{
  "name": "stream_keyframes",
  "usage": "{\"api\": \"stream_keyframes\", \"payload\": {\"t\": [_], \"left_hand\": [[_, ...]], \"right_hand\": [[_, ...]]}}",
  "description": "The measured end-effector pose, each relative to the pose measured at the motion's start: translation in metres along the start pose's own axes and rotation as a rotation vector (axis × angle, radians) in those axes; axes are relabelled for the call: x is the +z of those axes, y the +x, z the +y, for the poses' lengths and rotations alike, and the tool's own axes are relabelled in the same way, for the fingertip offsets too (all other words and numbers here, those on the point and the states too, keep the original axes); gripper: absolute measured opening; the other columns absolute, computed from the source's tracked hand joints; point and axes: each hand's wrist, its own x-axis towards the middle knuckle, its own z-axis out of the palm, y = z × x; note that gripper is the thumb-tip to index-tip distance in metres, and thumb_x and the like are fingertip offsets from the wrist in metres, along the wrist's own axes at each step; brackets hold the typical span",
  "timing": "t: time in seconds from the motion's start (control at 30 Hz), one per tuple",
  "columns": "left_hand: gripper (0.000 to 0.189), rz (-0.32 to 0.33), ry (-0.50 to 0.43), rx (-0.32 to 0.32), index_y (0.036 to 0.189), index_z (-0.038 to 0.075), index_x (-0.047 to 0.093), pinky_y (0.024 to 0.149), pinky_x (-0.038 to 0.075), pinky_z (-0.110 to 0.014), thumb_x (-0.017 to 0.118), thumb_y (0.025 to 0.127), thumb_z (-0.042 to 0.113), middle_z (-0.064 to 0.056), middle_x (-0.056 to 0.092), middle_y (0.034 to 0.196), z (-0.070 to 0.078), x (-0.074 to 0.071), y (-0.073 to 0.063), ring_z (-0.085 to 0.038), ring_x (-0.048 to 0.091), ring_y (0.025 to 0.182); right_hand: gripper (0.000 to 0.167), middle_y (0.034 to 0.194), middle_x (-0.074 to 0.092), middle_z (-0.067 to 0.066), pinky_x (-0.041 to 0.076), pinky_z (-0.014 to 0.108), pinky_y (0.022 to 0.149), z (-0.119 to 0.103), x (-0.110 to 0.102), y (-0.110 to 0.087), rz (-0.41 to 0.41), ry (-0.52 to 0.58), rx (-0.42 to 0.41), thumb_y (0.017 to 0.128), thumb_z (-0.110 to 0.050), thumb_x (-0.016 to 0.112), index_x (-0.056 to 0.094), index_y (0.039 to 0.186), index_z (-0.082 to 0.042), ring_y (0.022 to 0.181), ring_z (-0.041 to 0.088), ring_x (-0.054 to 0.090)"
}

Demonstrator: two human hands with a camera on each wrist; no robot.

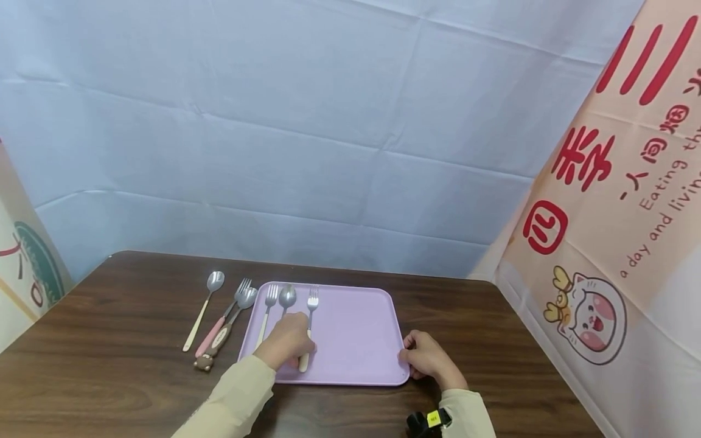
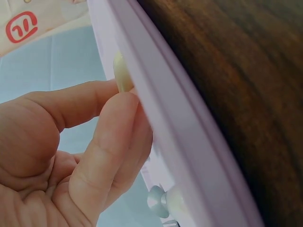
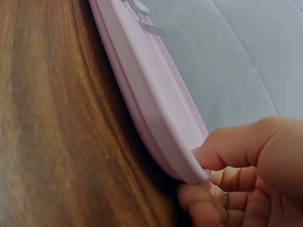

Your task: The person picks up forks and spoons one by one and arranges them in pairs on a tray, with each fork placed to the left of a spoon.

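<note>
A lilac tray (image 1: 356, 328) lies on the table. My left hand (image 1: 287, 340) is over its left half and pinches the cream handle (image 2: 122, 71) of a fork (image 1: 313, 301) between thumb and fingers; the tines point to the tray's far edge. Left of this fork, a spoon (image 1: 287, 296) and another fork (image 1: 269, 299) lie on the tray, the spoon's handle hidden behind the hand. My right hand (image 1: 429, 358) grips the tray's near right corner, with the thumb (image 3: 213, 149) on the rim and the fingers curled below it.
Left of the tray, on the dark wooden table (image 1: 109, 340), lie a cream-handled spoon (image 1: 200, 319), a pink-handled fork (image 1: 210, 336) and a spoon with a brown bear handle (image 1: 221, 334). A pale cloth (image 1: 301, 134) hangs behind the table; a printed cloth (image 1: 619, 201) hangs at the right.
</note>
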Motion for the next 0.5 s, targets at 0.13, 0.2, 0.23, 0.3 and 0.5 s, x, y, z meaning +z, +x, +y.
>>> {"api": "stream_keyframes", "payload": {"t": [0.13,0.2,0.23,0.3,0.5], "left_hand": [[0.019,0.002,0.007,0.018,0.063,0.001,0.05,0.035,0.043,-0.023,0.069,0.066,0.001,-0.008,0.051,0.053,0.0003,-0.0014,-0.0009,-0.015,0.053,0.033],[0.021,0.008,0.029,0.036,0.063,0.002,0.05,0.038,0.044,-0.023,0.071,0.065,0.002,-0.007,0.051,0.052,0.0003,-0.0019,-0.0012,-0.015,0.053,0.035],[0.021,0.017,0.046,0.051,0.063,0.002,0.05,0.04,0.045,-0.024,0.072,0.064,0.003,-0.006,0.05,0.053,0.0004,-0.0022,-0.0013,-0.015,0.053,0.038],[0.023,0.029,0.09,0.089,0.063,0.003,0.05,0.047,0.046,-0.026,0.074,0.063,0.004,-0.004,0.05,0.054,0.0002,-0.0026,-0.0011,-0.017,0.053,0.045],[0.028,0.036,0.216,0.205,0.066,0.007,0.049,0.057,0.048,-0.036,0.076,0.062,0.012,-0.002,0.049,0.06,-0.0005,-0.007,-0.0007,-0.02,0.051,0.058]], "right_hand": [[0.014,0.061,0.049,0.01,0.046,0.029,0.044,-0.0003,0.0,0.0004,0.005,-0.004,0.004,0.074,0.001,0.06,0.049,0.083,-0.001,0.047,0.017,0.048],[0.015,0.061,0.049,0.01,0.046,0.029,0.044,-0.0002,0.0002,0.0008,0.004,-0.005,0.005,0.073,0.001,0.06,0.049,0.083,-0.001,0.047,0.017,0.048],[0.015,0.061,0.049,0.01,0.046,0.029,0.044,-0.0003,0.0004,0.001,0.005,-0.008,0.006,0.073,0.001,0.06,0.049,0.084,-0.001,0.047,0.017,0.048],[0.015,0.061,0.049,0.01,0.046,0.029,0.044,-0.0001,0.0004,0.0011,0.006,-0.013,0.007,0.074,0.001,0.06,0.05,0.084,-0.001,0.047,0.017,0.048],[0.014,0.061,0.049,0.01,0.046,0.029,0.044,0.0,0.0007,0.0009,0.014,-0.025,0.011,0.074,0.0,0.06,0.05,0.084,-0.001,0.047,0.017,0.049]]}}
